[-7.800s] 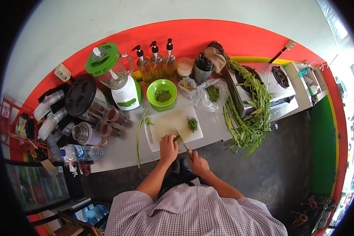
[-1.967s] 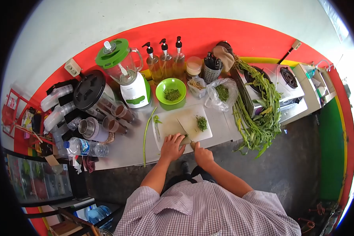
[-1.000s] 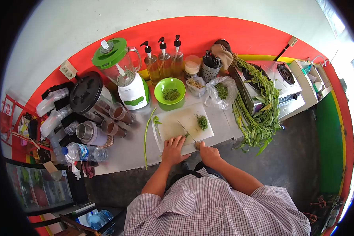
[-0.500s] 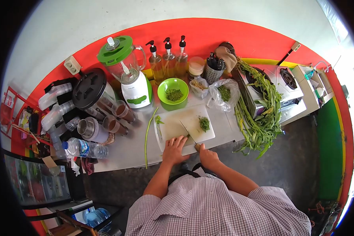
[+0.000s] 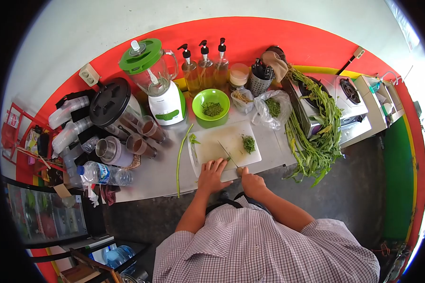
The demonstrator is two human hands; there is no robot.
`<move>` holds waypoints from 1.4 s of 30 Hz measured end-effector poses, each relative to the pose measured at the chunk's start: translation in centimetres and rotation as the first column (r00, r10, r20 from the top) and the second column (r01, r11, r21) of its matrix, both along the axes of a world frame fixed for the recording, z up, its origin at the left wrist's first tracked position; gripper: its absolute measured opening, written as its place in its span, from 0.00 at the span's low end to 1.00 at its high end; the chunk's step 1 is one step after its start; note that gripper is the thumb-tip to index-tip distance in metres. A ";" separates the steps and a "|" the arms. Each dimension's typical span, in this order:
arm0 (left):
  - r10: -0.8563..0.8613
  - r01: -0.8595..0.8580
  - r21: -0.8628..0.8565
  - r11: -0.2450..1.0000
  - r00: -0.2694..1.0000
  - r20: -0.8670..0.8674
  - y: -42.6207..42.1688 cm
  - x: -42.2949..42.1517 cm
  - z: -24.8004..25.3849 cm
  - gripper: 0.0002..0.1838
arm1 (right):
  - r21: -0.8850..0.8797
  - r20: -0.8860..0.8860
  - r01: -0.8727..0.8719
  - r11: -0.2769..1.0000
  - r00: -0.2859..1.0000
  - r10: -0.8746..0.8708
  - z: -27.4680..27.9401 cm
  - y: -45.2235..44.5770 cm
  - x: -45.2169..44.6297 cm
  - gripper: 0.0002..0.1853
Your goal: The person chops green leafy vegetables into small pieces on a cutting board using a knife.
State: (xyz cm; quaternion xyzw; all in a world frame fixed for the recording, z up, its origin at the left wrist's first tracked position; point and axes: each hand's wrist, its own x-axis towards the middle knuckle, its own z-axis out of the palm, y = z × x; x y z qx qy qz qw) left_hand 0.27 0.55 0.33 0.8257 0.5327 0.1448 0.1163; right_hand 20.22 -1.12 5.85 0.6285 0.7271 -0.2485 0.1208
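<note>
My right hand (image 5: 253, 183) grips the handle of a kitchen knife (image 5: 225, 150), its blade slanting up and left over the white cutting board (image 5: 208, 162). Beside the blade, my left hand (image 5: 211, 175) presses down at the board's near edge, fingers bent. A bit of green herb (image 5: 229, 159) shows at its fingertips; the palm hides the rest. Chopped greens (image 5: 248, 144) lie in a small heap on the board's right side. A leafy sprig (image 5: 193, 138) rests at its upper left. Left of the board lies a long green stalk (image 5: 180, 162).
Behind the board stand a green bowl (image 5: 197, 97) with chopped greens, a blender (image 5: 164, 104), pump bottles (image 5: 205, 70) and a plastic bag (image 5: 282, 118) of greens. Long leafy stalks (image 5: 311, 141) hang over the gas stove (image 5: 352, 115) at right. Drinks (image 5: 141, 147) and a water bottle (image 5: 104, 174) stand left.
The view has shifted slightly, moving the scene a little right and up. Both hands stay at the board's near edge, with the knife held at nearly the same slant.
</note>
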 end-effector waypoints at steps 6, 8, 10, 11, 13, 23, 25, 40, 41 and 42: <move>0.004 -0.004 -0.027 1.000 1.000 -0.010 0.2 0.1 0.0 0.50 | -0.043 0.004 -0.012 0.999 1.000 0.012 -2.4 -0.4 0.4 0.26; 0.005 -0.005 -0.042 0.999 1.000 -0.017 0.0 0.1 -0.1 0.50 | -0.058 -0.011 -0.021 0.998 1.000 0.020 -1.4 0.0 0.4 0.27; 0.003 -0.003 -0.034 0.999 1.000 -0.013 0.1 -0.1 -0.3 0.50 | -0.066 -0.011 -0.032 0.997 0.999 0.032 -0.1 0.0 0.4 0.29; 0.005 -0.005 -0.032 0.999 1.000 -0.015 0.2 -0.1 -0.3 0.50 | -0.064 -0.013 -0.034 0.997 0.999 0.033 -0.2 -0.1 0.4 0.29; 0.008 -0.008 -0.027 1.000 1.000 -0.015 0.1 0.0 -0.4 0.50 | -0.124 -0.005 0.006 0.992 1.000 -0.007 -0.8 -0.8 0.2 0.31; 0.020 -0.020 0.006 1.000 1.000 0.010 0.0 0.0 -0.3 0.50 | -0.077 0.019 -0.040 0.996 0.999 0.042 0.4 0.0 0.0 0.28; 0.018 -0.018 -0.010 1.000 1.000 0.001 0.0 0.0 -0.3 0.50 | -0.091 0.027 0.015 0.996 1.000 -0.012 -0.6 -0.7 -0.3 0.27; 0.011 -0.011 0.047 0.999 1.000 0.015 -0.2 0.1 0.3 0.48 | -0.006 0.006 -0.026 1.000 1.000 0.026 -1.2 1.1 0.1 0.24; 0.007 -0.007 0.044 0.999 1.000 0.013 -0.3 0.1 0.3 0.48 | -0.008 0.004 -0.023 1.000 1.000 0.023 -0.9 1.0 0.2 0.24; 0.009 -0.009 0.047 0.999 1.000 0.014 -0.2 0.2 0.3 0.48 | -0.037 0.022 -0.026 0.999 0.999 0.027 -0.2 0.9 0.2 0.24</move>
